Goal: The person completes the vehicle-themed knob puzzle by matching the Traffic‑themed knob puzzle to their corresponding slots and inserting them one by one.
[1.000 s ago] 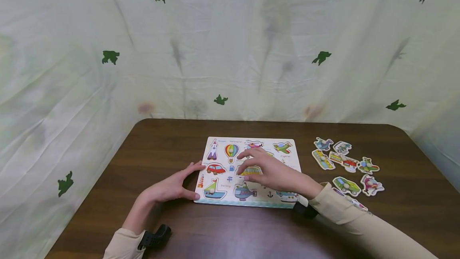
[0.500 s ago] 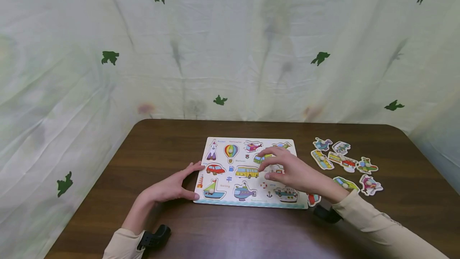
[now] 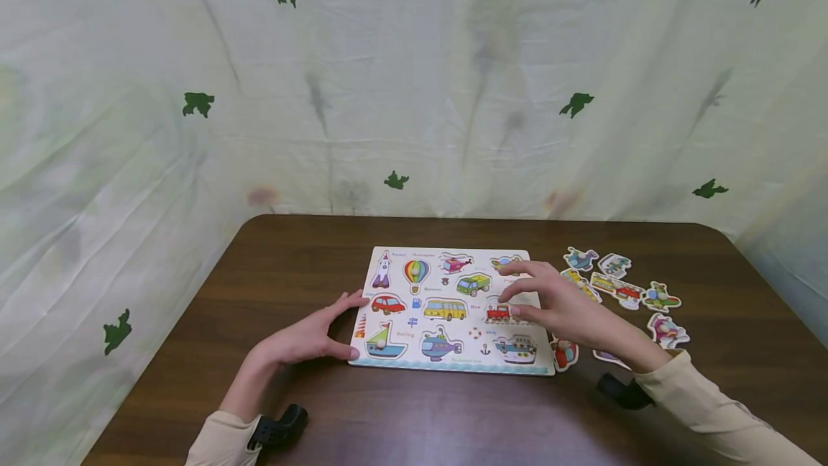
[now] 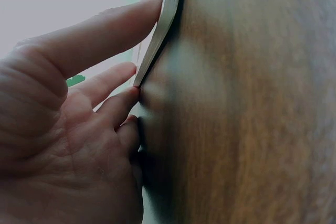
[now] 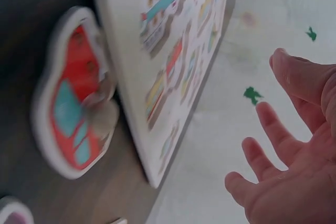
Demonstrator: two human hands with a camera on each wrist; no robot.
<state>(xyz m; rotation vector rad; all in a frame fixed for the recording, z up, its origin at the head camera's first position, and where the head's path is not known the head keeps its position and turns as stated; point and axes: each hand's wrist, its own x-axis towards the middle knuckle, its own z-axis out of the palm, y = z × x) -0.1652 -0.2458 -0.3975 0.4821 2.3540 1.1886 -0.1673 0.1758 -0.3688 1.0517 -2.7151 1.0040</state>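
A white puzzle board [image 3: 414, 372] printed with colourful vehicles lies flat on the table. My left hand [image 3: 310, 333] rests at its left edge, thumb on the near corner and fingertips along the side; in the left wrist view the thumb [image 4: 105, 32] touches the board's edge [image 4: 157, 40]. Over the board's right side hovers my right hand [image 3: 566, 304], fingers bent loosely, holding nothing. A red car piece [image 3: 565, 354] with a small knob lies beside the board's near right corner, large in the right wrist view [image 5: 73, 103].
Several loose puzzle pieces lie right of the board, including a helicopter piece [image 3: 668, 331], a green plane piece [image 3: 661, 298] and a blue piece [image 3: 580, 259]. The brown table [image 3: 297, 250] ends at a pale curtain [image 3: 414, 92] with green leaf shapes.
My right hand has moved rightward across the board, uncovering the printed helicopter, bus, ship and train and the red car piece. The left hand stays in place.
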